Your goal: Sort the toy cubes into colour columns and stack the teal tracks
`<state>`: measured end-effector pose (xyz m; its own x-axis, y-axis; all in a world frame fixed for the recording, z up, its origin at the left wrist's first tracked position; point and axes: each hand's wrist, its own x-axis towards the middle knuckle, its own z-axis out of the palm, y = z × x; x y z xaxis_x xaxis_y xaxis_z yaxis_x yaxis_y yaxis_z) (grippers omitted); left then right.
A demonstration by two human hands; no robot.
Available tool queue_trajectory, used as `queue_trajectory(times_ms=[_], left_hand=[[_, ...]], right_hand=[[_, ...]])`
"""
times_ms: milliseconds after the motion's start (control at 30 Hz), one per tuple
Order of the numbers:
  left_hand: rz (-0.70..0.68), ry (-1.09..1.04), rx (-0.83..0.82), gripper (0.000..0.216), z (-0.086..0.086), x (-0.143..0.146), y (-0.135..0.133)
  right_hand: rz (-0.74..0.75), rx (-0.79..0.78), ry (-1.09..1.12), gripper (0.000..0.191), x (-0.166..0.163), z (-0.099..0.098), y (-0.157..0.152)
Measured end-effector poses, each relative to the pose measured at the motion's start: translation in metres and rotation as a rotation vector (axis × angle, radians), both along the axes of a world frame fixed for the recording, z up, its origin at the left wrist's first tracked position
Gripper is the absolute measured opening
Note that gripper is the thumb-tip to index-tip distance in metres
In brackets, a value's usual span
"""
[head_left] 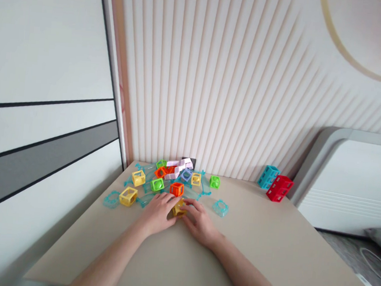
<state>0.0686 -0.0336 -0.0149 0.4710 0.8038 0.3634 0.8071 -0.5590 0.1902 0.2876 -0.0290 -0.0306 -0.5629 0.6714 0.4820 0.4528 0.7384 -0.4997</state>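
Observation:
A yellow cube block [178, 208] sits on the table between my two hands. My left hand [161, 212] has its fingers curled against the block's left side. From the right, my right hand [200, 221] grips the same block with fingers and thumb. Just beyond them stands an orange cube block [176, 189]. A green cube block [157, 185] and another yellow block [128, 196] lie to the left of it. Clear teal track pieces [148, 198] are spread beneath and around the blocks.
Pale pink pieces [178, 168] lie on the pile near the ribbed wall [196, 81]. A teal ring-patterned piece [220, 208] rests right of my hands. Red [280, 188] and blue [268, 177] block frames stand at the table's [267, 252] far right. A white cabinet [43, 148] borders the left.

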Motion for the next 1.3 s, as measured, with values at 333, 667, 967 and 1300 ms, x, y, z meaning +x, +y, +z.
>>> queue_trajectory(times_ms=[333,667,967,1300], left_hand=[[-0.081,-0.096,0.104,0.05,0.005,0.01,-0.005],[-0.093,-0.292,0.168,0.044,0.003,0.014,-0.008],[-0.188,-0.324,0.135,0.07,0.0,0.012,-0.01],[-0.179,-0.425,0.095,0.057,-0.001,0.014,-0.014]], right_hand=[[-0.049,-0.025,0.034,0.027,-0.001,-0.007,0.002],[-0.045,0.027,0.192,0.016,0.007,0.001,0.005],[-0.165,-0.108,0.418,0.03,0.008,0.007,-0.002],[-0.084,-0.126,0.378,0.029,0.012,0.014,-0.009]])
